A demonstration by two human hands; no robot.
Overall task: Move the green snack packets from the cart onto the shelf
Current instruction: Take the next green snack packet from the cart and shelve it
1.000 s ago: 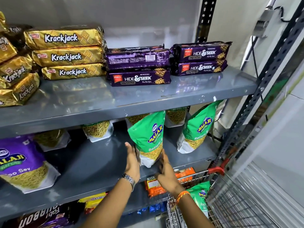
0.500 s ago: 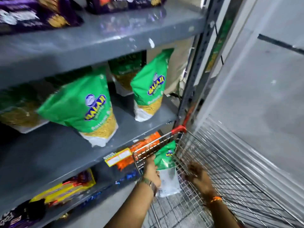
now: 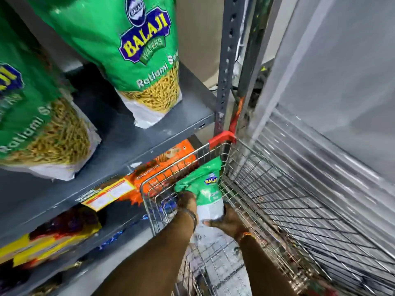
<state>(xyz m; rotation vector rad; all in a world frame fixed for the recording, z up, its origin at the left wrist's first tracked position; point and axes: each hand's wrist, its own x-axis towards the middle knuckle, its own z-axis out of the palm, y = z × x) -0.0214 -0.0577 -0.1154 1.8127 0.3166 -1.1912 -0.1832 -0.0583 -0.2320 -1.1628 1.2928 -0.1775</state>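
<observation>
A green Balaji snack packet (image 3: 208,189) stands in the near corner of the wire cart (image 3: 277,199). My left hand (image 3: 187,202) grips its left edge and my right hand (image 3: 229,221) holds its white lower end from the right. Two more green Balaji packets stand on the grey shelf (image 3: 132,133) above: one (image 3: 136,56) near the shelf's right end, another (image 3: 36,116) at the left, cut off by the frame.
The grey perforated shelf post (image 3: 226,60) rises just behind the cart's red corner (image 3: 222,137). An orange packet (image 3: 162,167) lies on the shelf below, beside the cart rim, with yellow and dark packets (image 3: 47,238) to its left. A pale wall stands on the right.
The view has dropped and moved closer to the cart. My right hand has come in from the right and closed on the packet's lower end; my left hand stays on it.
</observation>
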